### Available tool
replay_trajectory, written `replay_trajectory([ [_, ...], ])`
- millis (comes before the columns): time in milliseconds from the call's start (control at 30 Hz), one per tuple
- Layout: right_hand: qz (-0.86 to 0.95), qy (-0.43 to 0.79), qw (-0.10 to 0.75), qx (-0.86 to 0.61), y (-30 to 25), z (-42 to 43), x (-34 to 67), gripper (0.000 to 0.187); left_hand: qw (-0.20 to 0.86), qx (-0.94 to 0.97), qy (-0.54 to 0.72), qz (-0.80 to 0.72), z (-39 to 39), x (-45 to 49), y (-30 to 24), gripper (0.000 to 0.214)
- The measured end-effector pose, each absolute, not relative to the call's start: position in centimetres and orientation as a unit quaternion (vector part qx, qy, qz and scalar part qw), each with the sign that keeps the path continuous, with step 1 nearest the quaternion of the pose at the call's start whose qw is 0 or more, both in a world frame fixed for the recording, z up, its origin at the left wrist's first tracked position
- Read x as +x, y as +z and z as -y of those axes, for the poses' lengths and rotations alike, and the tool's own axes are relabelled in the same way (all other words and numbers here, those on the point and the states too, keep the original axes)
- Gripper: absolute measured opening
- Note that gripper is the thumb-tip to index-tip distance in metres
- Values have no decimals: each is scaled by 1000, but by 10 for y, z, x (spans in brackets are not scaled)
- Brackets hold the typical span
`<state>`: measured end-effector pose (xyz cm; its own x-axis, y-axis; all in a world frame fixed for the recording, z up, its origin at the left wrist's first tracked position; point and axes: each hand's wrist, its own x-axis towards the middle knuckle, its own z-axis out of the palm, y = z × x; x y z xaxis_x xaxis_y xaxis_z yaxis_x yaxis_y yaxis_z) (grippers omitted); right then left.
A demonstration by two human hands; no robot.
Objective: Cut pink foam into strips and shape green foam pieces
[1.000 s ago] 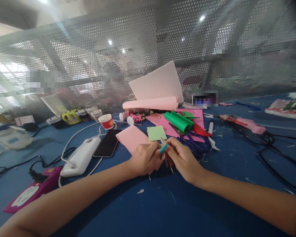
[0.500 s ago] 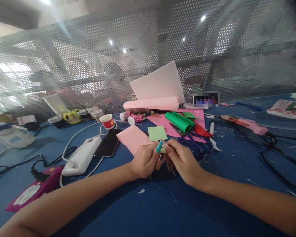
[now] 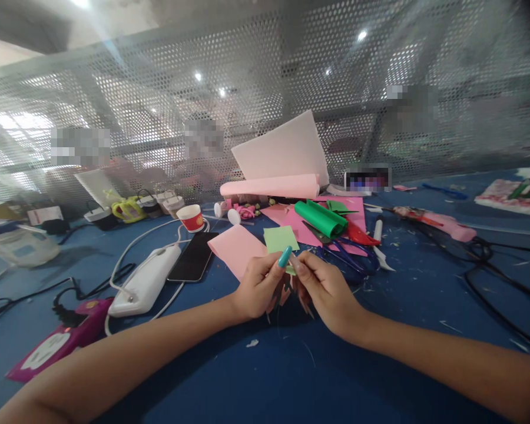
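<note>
Both hands meet at the middle of the table, thumbs and fingertips pinched together. A small pale green paper piece (image 3: 291, 270) shows between them. My left hand (image 3: 258, 287), with a long teal thumbnail, is closed on its left side. Closed on the other side is my right hand (image 3: 329, 288); its long nails point down. Most of the piece is hidden by the fingers. Just beyond the hands lie a light green paper square (image 3: 281, 238) and a pale pink sheet (image 3: 238, 246).
A green paper roll (image 3: 320, 218), blue-handled scissors (image 3: 351, 259) and pink sheets lie beyond my right hand. On the left are a phone (image 3: 191, 257), white power strip (image 3: 145, 282), paper cup (image 3: 191, 219) and magenta pouch (image 3: 57, 344). A pink glue gun (image 3: 450, 227) with cables sits right.
My hands stay almost in place; the fingertips shift slightly around the small green piece, and my left thumb is a little more upright. The whole view moves slightly.
</note>
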<state>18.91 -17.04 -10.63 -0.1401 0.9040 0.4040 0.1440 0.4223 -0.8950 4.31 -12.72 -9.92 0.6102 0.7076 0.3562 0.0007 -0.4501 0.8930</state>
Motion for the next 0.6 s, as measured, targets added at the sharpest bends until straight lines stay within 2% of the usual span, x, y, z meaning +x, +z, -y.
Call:
replay_trajectory([
  [233,654,366,527,-402,-107,173,185,32,491,731,412,-233,132,49,-99,43],
  [600,647,286,562,-428,-108,173,181,32,502,700,428,-274,134,55,-102,42],
])
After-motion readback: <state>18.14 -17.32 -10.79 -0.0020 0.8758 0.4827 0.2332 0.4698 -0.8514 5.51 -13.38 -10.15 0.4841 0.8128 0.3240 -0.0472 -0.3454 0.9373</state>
